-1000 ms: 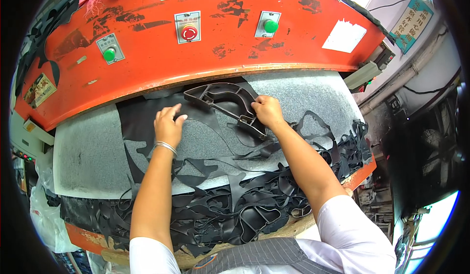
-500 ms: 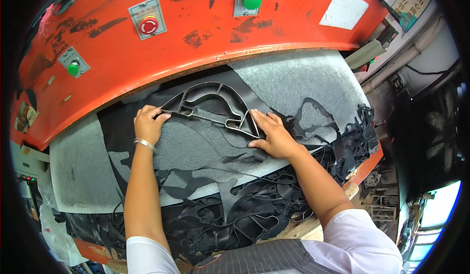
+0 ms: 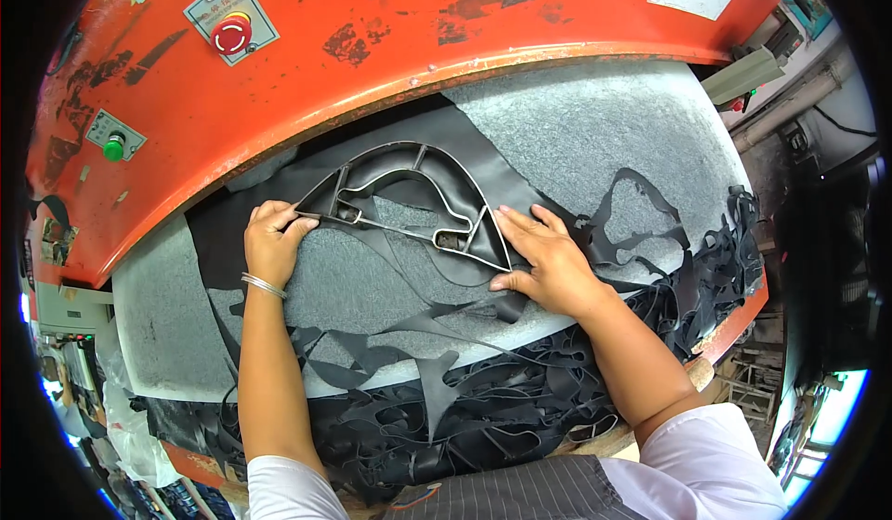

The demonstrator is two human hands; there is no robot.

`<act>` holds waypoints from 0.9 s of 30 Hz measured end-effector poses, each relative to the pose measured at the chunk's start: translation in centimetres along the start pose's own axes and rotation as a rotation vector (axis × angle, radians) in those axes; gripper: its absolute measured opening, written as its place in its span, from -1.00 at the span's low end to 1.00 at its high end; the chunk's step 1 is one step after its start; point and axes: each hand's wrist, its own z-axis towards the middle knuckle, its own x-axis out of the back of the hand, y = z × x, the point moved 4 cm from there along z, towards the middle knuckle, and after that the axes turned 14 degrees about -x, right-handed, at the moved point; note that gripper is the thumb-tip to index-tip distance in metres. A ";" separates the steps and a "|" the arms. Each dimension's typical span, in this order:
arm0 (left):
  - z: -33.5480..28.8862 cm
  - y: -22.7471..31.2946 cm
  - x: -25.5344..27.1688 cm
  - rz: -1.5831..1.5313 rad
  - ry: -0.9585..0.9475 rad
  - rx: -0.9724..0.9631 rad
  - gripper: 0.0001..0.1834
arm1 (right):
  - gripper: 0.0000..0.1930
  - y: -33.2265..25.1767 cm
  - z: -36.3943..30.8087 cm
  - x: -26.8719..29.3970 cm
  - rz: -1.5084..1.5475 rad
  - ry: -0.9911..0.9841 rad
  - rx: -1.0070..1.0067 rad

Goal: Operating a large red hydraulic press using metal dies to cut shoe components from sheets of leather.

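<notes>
A curved steel cutting die (image 3: 455, 188), shaped like an arch with a straight bar across its lower side, lies on a black leather-like sheet (image 3: 216, 241). My left hand (image 3: 275, 249) pinches the die's pointed left end between thumb and fingers. Against its right side rests my right hand (image 3: 555, 264), fingers along the slanted edge and thumb by the lower right tip. Below the die, cut-out gaps in the sheet bare the pale grey cutting board (image 3: 585, 102).
An orange press head (image 3: 372, 18) spans the far side, carrying a red stop button (image 3: 230, 33) and a green button (image 3: 114, 146). Tangled black offcuts (image 3: 483, 408) heap along the near edge. A looped scrap (image 3: 604, 209) lies right of my right hand.
The whole view has shifted, with the press head now higher in the picture. My right hand's fingers are spread a little wider. Both hands stay on the die.
</notes>
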 end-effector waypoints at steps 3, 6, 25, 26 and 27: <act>-0.4 0.6 0.4 -0.011 -0.011 -0.005 -0.75 | -0.15 -0.3 -0.7 0.2 -0.013 -0.016 -0.013; -0.4 1.1 0.8 -0.005 -0.020 -0.032 -0.71 | -0.15 -0.6 -0.9 0.6 -0.024 -0.036 -0.028; -0.5 2.2 1.4 0.058 0.078 -0.081 -0.65 | -0.20 -1.2 -1.0 1.4 -0.014 0.008 -0.055; -0.6 2.1 1.1 0.060 0.070 -0.080 -0.66 | -0.20 -1.0 -1.0 1.0 -0.003 0.007 -0.055; -0.5 1.9 0.4 0.051 0.054 -0.051 -0.68 | -0.19 -0.3 -1.0 0.5 -0.012 0.010 -0.054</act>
